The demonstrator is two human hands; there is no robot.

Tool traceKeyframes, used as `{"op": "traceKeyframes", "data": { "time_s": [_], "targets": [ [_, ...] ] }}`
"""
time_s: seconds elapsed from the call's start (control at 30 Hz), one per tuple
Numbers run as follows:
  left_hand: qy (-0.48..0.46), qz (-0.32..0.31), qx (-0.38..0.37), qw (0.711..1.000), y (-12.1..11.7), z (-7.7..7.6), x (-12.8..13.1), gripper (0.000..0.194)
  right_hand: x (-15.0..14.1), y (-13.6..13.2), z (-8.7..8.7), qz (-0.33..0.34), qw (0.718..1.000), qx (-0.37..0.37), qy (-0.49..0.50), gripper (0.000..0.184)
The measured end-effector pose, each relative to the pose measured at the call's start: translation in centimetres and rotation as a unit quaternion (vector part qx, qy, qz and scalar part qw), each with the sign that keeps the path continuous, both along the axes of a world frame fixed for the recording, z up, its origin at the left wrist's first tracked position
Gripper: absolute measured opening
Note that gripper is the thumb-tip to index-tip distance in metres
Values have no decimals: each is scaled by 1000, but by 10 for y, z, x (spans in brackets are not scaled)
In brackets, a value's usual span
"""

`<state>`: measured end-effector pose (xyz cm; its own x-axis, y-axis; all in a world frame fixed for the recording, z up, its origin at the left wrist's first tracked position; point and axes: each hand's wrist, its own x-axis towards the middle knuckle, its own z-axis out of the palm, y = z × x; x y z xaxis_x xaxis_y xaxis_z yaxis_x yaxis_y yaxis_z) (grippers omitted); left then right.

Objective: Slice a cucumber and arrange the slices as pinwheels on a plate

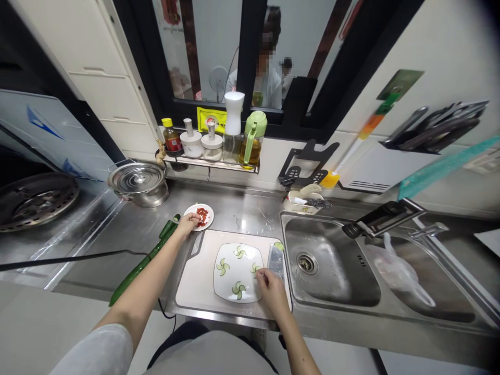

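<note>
My left hand point(188, 224) reaches over the edge of a small white plate point(211, 214) holding chopped red pieces point(202, 215). Its fingers are drawn together; whether a piece is between them is too small to tell. My right hand point(271, 289), fingers curled into a pinch, is at the right edge of a square white plate point(228, 276). Pinwheels of cucumber slices point(238, 290) lie near the plate's sides, one of them right by my right fingertips. Beneath the plate is a pale cutting board point(191, 291). A broad grey blade point(276, 259) rests on its right side, a cucumber piece point(278, 246) above it.
Left of the board lie cucumbers point(130, 278) and a black cable point(97, 256). A lidded steel pot point(150, 192) stands behind. Right is a sink point(332, 284); its second basin holds a plastic bag point(398, 273). A seasoning rack point(211, 162) hangs at the back.
</note>
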<state>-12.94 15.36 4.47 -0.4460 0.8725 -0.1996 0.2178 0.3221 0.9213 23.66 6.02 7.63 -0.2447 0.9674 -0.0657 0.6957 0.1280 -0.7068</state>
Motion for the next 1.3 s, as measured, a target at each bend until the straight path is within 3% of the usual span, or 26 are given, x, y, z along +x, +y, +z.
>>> {"op": "traceKeyframes", "data": {
  "time_s": [0.13, 0.27, 0.43, 0.6, 0.83, 1.3],
  "targets": [
    [-51, -1, 6, 999, -11, 11, 5, 32, -6, 4, 7, 11, 1000, 4, 10, 36],
    [-125, -32, 39, 991, -24, 25, 24, 38, -21, 18, 26, 33, 999, 13, 20, 33],
    [-124, -87, 101, 983, -44, 45, 61, 43, -50, 42, 51, 77, 990, 92, 70, 25],
    [-113, -153, 126, 974, -56, 58, 97, 33, -73, 59, 56, 117, 979, 152, 64, 20],
    [-98, -204, 130, 965, -58, 52, 120, 27, -73, 63, 53, 162, 973, 166, 15, 18],
    [-92, -220, 115, 965, -57, 37, 129, 24, -65, 70, 40, 195, 969, 148, -6, 11]
  ]
}}
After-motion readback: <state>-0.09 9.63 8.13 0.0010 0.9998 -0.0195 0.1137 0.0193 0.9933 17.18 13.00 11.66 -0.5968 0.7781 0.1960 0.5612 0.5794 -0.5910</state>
